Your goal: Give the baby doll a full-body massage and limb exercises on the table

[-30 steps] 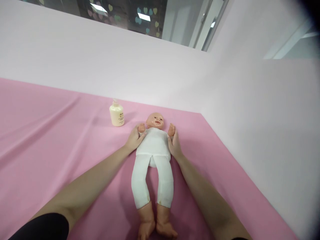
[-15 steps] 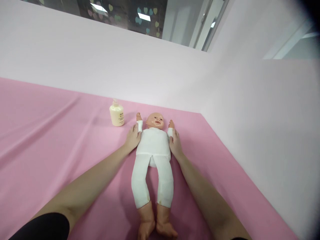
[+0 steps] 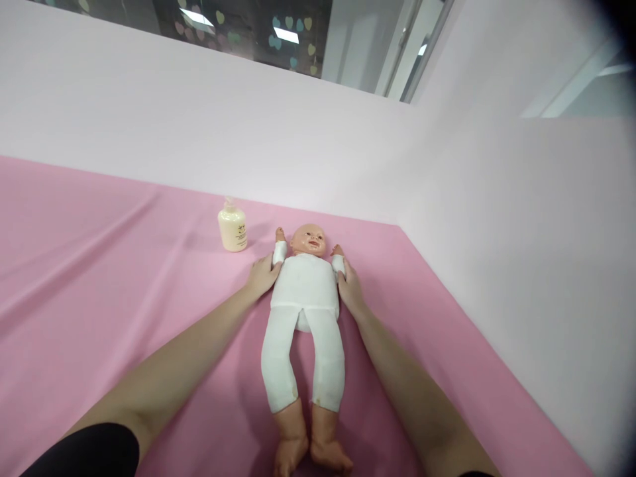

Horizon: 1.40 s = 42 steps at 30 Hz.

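the baby doll (image 3: 305, 291) lies on its back on the pink sheet (image 3: 99, 265), long axis running near to far, head at the far end; the 2 hands flank its chest — left hand (image 3: 262, 277) against the doll's left-side upper arm, right hand (image 3: 350, 290) against the other, equally close; fingers loosely curled, touching the sleeves, a firm grip i cannot tell; a cream lotion bottle (image 3: 232, 227) stands far-left, just beside the doll's raised hand — nothing lies between.

Small dark print on the front of the cream lotion bottle (image 3: 232, 230), too small to read; no other lettering legible.
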Motion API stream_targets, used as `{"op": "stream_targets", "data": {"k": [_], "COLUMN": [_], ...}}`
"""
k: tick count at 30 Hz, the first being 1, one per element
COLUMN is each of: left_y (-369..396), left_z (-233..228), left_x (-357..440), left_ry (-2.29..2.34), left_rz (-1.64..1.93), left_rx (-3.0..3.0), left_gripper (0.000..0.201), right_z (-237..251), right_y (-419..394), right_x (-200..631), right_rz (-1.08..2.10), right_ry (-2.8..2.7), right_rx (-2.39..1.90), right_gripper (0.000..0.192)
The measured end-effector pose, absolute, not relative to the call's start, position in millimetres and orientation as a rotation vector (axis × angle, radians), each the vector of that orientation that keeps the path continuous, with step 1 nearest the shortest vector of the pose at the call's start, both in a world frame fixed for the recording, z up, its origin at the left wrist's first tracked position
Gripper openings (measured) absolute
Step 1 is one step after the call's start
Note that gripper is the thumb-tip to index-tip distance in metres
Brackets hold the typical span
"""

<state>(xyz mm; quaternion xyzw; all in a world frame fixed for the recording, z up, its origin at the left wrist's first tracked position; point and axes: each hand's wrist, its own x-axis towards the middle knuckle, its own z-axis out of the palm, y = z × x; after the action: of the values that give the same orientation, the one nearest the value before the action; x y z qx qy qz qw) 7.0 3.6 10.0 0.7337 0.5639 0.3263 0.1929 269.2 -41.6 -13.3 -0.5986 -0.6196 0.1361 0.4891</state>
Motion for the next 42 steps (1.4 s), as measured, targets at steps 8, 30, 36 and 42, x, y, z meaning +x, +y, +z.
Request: {"op": "stream_targets", "data": {"k": [8, 30, 36, 42], "left_y": [-2.1, 8.4, 8.5, 1.8], "left_z": [12.8, -7.1, -3.9, 8.3], "left_x": [8.8, 10.6, 10.3, 10.2], "left_ry": [1.156, 1.268, 1.614, 1.740], "left_rz": [1.313, 1.200, 0.970, 0.799], "left_rx": [1.976, 2.153, 2.179, 2.197], "left_gripper": [0.052, 0.066, 0.053, 0.051], "right_z": [-0.7, -9.6, -14.8, -14.0], "right_y": [-53.6, -46.2, -41.8, -40.7], "right_x": [256.5, 262.8, 264.7, 267.3], "right_rz": [0.246, 0.155, 0.117, 0.219], "right_ry": [-1.445, -1.654, -1.615, -1.560], "right_rx": [-1.208, -1.360, -1.470, -1.565], "right_gripper": [0.067, 0.057, 0.053, 0.058]}}
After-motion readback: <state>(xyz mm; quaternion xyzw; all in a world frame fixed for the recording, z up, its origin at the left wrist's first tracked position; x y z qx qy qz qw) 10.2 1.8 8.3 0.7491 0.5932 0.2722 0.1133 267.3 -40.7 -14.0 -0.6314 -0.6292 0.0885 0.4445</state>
